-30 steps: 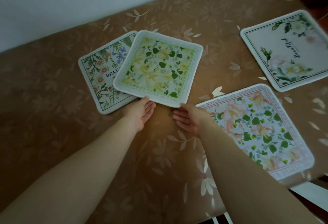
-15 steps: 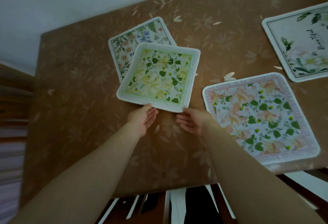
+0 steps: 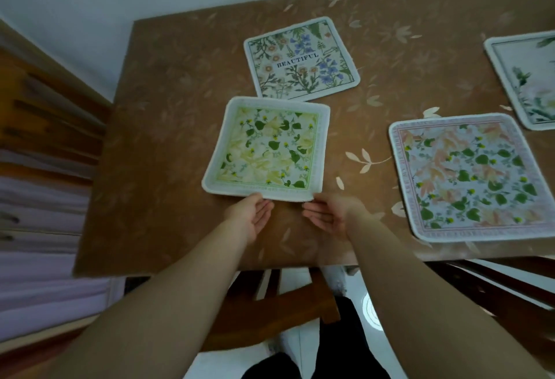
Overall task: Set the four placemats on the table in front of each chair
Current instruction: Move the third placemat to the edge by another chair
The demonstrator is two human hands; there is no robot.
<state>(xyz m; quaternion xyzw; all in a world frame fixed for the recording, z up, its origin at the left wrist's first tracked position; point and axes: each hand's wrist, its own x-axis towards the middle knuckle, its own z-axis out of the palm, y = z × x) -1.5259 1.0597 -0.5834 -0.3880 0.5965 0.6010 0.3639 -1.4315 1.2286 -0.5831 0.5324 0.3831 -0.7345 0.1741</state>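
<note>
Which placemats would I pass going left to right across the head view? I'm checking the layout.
Yellow-green placemat held at its near edge by both hands → "BEAUTIFUL" placemat, farther back → pink-bordered placemat → white placemat, cut off by the right edge.

My left hand [image 3: 250, 216], right hand [image 3: 330, 216]: bare, no rings; forearms unsleeved; dark trousers below table [image 3: 180, 243] edge.

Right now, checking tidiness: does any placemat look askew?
Yes. The BEAUTIFUL placemat lies rotated against the table edges, near the yellow-green placemat, whose edges curl up while both hands hold its near edge.
</note>
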